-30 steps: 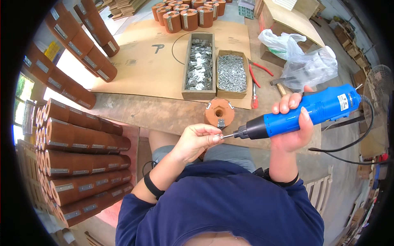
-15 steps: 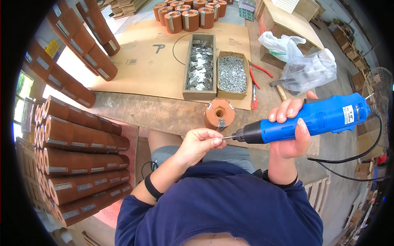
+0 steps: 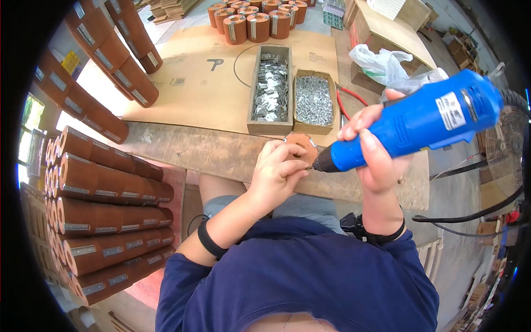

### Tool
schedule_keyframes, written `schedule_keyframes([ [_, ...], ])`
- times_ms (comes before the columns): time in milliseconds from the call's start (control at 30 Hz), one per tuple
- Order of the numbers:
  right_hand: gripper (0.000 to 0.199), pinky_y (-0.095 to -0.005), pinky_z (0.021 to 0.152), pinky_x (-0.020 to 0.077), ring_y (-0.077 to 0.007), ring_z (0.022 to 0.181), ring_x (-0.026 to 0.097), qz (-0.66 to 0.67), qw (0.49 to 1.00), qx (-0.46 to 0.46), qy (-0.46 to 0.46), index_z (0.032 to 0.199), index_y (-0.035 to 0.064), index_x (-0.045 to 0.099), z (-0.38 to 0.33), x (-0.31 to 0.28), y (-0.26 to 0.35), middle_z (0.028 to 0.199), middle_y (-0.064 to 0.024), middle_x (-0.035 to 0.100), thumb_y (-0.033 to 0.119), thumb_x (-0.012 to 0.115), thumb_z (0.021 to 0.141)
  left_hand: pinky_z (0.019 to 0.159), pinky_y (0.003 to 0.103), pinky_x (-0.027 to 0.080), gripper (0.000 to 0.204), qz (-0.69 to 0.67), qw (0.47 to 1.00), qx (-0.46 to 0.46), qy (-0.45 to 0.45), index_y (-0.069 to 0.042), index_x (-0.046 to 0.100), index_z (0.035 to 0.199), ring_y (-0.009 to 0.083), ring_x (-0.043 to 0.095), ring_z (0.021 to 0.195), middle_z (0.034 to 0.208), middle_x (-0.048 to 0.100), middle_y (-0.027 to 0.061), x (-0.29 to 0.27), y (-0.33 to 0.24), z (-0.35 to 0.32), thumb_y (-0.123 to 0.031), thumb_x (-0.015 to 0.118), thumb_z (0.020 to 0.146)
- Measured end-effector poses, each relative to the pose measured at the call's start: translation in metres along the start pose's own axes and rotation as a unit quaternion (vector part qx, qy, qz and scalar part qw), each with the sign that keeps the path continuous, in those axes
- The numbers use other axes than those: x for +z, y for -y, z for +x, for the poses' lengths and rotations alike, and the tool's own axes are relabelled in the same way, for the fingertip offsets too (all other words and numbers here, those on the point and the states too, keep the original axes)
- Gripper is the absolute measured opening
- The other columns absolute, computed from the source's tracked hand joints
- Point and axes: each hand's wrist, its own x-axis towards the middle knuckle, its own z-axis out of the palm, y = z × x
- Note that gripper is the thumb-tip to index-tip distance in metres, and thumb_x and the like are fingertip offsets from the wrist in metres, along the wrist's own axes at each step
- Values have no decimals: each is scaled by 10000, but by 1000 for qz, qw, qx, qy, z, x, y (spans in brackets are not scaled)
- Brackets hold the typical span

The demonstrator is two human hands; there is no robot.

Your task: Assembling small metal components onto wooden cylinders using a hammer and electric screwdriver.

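My right hand (image 3: pixel 376 146) is wrapped round a blue electric screwdriver (image 3: pixel 423 124) with a black nose, angled down and to the left. Its nose meets the fingertips of my left hand (image 3: pixel 281 169), which are drawn together over the near side of a reddish-brown cylinder (image 3: pixel 302 141). The cylinder stands upright at the table's near edge, with small metal clips on its rim. My left fingers cover the driver's tip, so whatever they pinch there is hidden.
Beyond the cylinder are a wooden box of flat metal pieces (image 3: pixel 271 88) and a carton of screws (image 3: pixel 314 99). Red-handled pliers (image 3: pixel 352 97) lie right of them. Stacked brown cylinders (image 3: pixel 116 224) rise at the left; more (image 3: pixel 258 27) stand at the back. A black cable (image 3: pixel 470 218) hangs at the right.
Both hands have moved forward together, bringing the screwdriver's nose from in front of the cylinder onto its near rim. The screwdriver's rear end has tipped up, and my left fingers now overlap the cylinder.
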Motion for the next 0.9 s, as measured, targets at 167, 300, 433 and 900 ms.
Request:
schedule_keyframes([
  [167, 578, -324, 669, 496, -183, 691, 572, -139, 990, -29, 26, 1247, -8, 274, 2, -1, -20, 777, -104, 542, -61, 554, 745, 838, 394, 377, 284, 75, 997, -21, -2, -55, 628, 890, 293, 460, 996, 1059, 553, 51, 8, 2, -5, 5, 651, 613],
  [300, 582, -321, 669, 493, -181, 693, 572, -139, 989, -36, 43, 1240, -7, 280, 2, 2, -26, 784, -110, 550, -59, 576, 742, 879, 414, 339, 362, 81, 996, -39, 8, -41, 599, 976, 316, 422, 1062, 1148, 507, 82, 10, 0, -11, 34, 605, 623],
  [433, 582, -318, 671, 491, -181, 697, 571, -132, 990, -34, 48, 1238, -6, 280, 2, 8, -27, 782, -109, 548, -67, 573, 739, 905, 432, 302, 381, 79, 996, -47, 11, -35, 591, 1003, 330, 388, 1113, 1206, 472, 104, 12, 4, -13, 30, 591, 628],
  [900, 553, -342, 717, 488, -164, 702, 561, -157, 986, -21, 55, 1202, 0, 297, 0, 13, -28, 799, -92, 540, -105, 554, 723, 932, 462, 258, 398, 92, 994, -56, 28, -56, 584, 1042, 346, 354, 1138, 1221, 447, 124, 12, 7, -15, -92, 661, 653],
])
